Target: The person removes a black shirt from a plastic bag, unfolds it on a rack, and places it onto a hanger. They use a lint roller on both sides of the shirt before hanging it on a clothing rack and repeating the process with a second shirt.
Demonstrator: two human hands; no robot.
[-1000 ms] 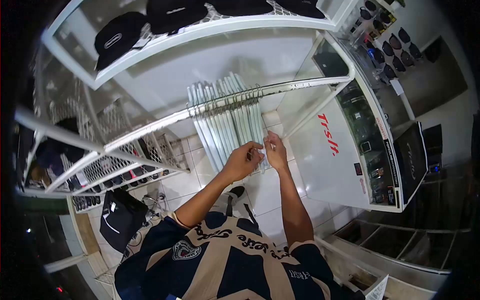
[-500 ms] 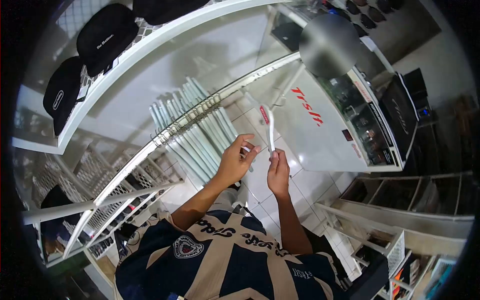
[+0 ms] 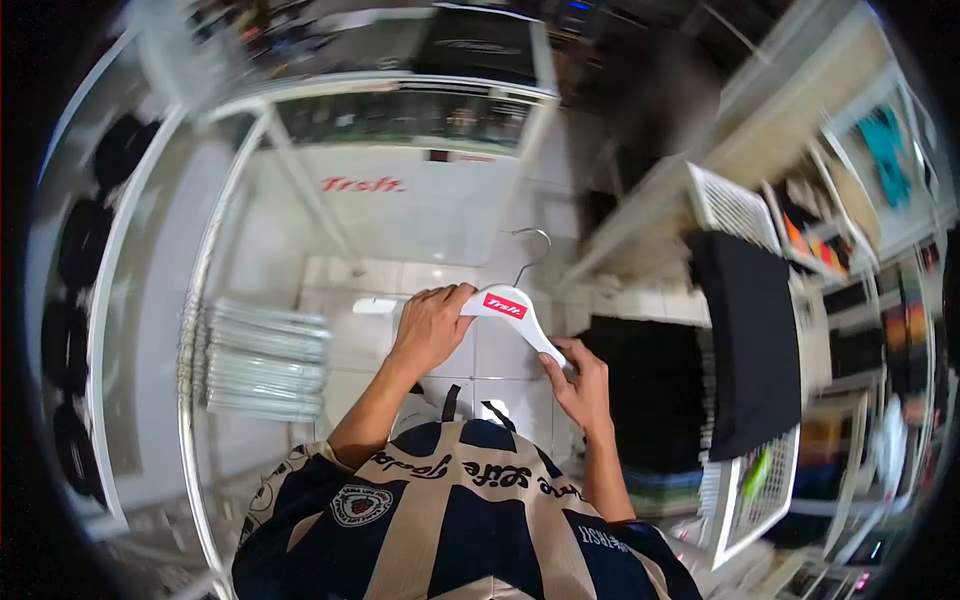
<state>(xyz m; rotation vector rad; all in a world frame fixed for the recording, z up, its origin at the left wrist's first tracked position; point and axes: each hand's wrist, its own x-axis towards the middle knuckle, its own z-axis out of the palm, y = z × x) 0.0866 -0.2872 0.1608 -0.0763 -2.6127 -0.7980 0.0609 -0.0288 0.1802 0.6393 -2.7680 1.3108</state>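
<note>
A white clothes hanger (image 3: pixel 532 325) with a red label and a metal hook is held in front of my chest, hook pointing away from me. My left hand (image 3: pixel 430 325) is closed over its left arm, whose end sticks out past my fingers. The right end of the hanger is pinched between the thumb and fingers of my right hand (image 3: pixel 582 388).
On the left, several white hangers (image 3: pixel 268 362) hang from a white rail (image 3: pixel 188 320), with black caps (image 3: pixel 85 240) on a shelf beyond. A white counter (image 3: pixel 420 215) stands ahead. Black clothes (image 3: pixel 645 390) hang on the right, beside a white mesh basket (image 3: pixel 735 210).
My view has turned right, so the rail of hangers now lies to the left and the counter ahead. The hanger has swung crosswise, and my left hand now grips its left arm.
</note>
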